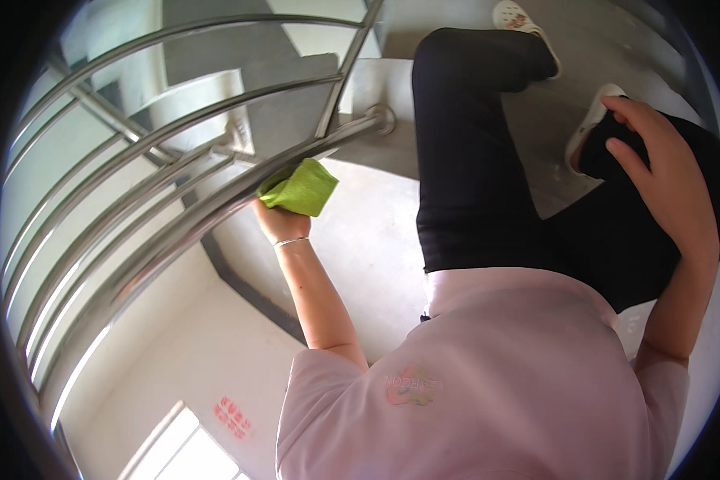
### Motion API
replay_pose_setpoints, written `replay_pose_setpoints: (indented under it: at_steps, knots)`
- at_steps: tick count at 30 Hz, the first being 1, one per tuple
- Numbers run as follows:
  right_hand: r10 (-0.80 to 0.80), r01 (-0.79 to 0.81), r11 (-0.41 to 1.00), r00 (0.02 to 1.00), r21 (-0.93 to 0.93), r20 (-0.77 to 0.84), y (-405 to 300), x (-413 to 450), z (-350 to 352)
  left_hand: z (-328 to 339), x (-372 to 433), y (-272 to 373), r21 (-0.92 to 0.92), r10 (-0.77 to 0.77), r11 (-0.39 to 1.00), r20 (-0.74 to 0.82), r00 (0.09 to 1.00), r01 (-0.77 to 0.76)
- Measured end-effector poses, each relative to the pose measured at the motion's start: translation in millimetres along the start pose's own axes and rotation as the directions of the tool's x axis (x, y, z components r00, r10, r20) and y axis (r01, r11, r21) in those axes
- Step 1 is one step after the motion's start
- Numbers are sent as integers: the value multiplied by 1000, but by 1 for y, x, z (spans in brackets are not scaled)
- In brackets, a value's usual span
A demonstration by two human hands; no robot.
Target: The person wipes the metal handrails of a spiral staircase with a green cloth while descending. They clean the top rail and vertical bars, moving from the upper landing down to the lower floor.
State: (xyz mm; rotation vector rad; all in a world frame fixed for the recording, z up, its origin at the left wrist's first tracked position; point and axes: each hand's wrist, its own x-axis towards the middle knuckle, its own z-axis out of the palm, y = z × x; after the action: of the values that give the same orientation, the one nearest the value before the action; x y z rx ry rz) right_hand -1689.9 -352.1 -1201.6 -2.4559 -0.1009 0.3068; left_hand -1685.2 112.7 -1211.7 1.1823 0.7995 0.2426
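My left hand [283,221] holds a lime-green cloth [309,189] against the thick stainless-steel handrail [201,219]. The cloth is folded over the near side of the tube and partly hides my fingers, while one corner sticks out to the right. A thin bracelet circles the left wrist. On the right side, my right hand [666,162] is over my bent right leg in black trousers [618,228], fingers slightly curled and thumb apart, with nothing held.
Thinner steel rails [186,126] and a slanting post [348,72] stand beside the handrail, which meets the wall at a round flange [384,119]. Stair steps and a grey floor lie beyond. Red stencilled writing marks the pale wall [156,354] near a bright window [195,450].
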Motion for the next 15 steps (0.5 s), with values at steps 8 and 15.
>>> replay_pose_setpoints:
  at_steps: [8, 15]
  knots:
    - [-104, 108, 993, 991, 45, -84, 6, -6, -9, 49, -36, 49, 495, 813, 582, -371, 449, -645]
    - [-29, 27, 999, 999, 42, 35, 13, -6, -14, 25, 31, -42, 813, 933, 350, -263, 244, -466]
